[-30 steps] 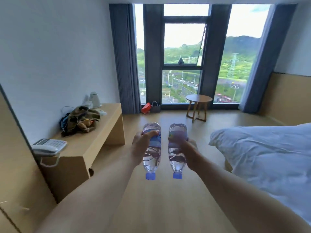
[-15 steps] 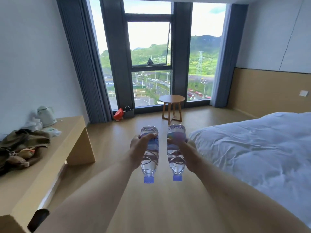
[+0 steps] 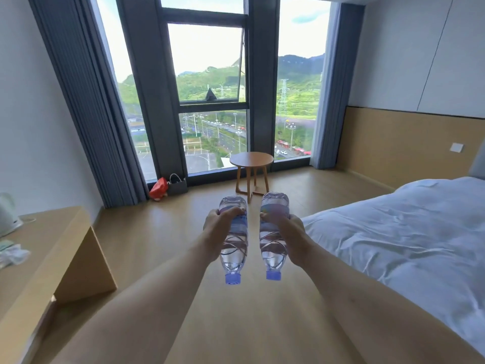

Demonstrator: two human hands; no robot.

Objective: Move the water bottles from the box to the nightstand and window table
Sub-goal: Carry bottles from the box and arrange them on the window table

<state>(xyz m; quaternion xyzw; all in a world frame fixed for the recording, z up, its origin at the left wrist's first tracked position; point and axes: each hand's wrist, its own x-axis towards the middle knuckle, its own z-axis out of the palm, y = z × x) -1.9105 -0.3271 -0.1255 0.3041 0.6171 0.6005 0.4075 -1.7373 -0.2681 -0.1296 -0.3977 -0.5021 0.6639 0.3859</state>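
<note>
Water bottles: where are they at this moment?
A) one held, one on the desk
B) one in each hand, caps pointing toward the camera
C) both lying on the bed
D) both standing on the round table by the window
B: the left hand grips the left bottle and the right hand grips the right bottle, blue caps nearest the camera.

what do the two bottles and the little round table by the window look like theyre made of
Left bottle and right bottle: clear, glossy thin plastic by the look, ribbed and see-through, with blue plastic caps. Round table: light wood or wood veneer, matte; warm tan top and slim legs, grain too small to tell.
</note>
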